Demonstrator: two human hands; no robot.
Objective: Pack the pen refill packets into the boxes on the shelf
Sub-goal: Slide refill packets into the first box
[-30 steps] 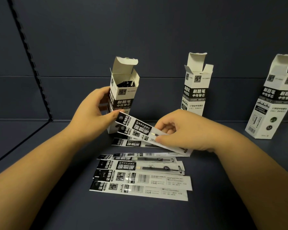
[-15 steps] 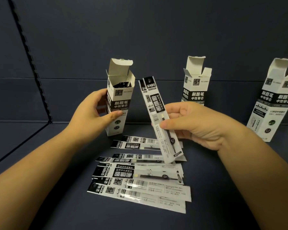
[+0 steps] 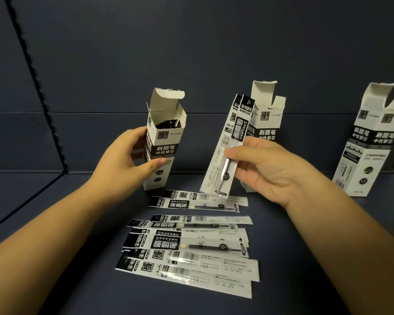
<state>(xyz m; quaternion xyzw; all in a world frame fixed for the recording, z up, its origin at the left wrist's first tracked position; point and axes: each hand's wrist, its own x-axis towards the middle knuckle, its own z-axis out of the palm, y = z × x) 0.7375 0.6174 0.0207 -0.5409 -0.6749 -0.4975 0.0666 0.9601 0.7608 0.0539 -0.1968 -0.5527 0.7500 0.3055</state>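
Note:
My left hand (image 3: 125, 160) grips the left white-and-black box (image 3: 163, 142), which stands upright with its lid flap open and dark packet tops showing inside. My right hand (image 3: 266, 164) pinches two pen refill packets (image 3: 230, 142) held together, nearly upright, black ends up, just right of that box. Several more refill packets (image 3: 191, 242) lie flat in a loose stack on the dark shelf floor below my hands.
A second open box (image 3: 267, 123) stands behind my right hand, and a third open box (image 3: 371, 144) stands at the far right. The dark shelf back wall (image 3: 191, 53) rises behind them. A slotted upright strip (image 3: 39, 87) runs down the left wall.
My right hand lifted two packets off the pile and turned them from flat to nearly upright, beside the left box. My left hand kept its grip on that box.

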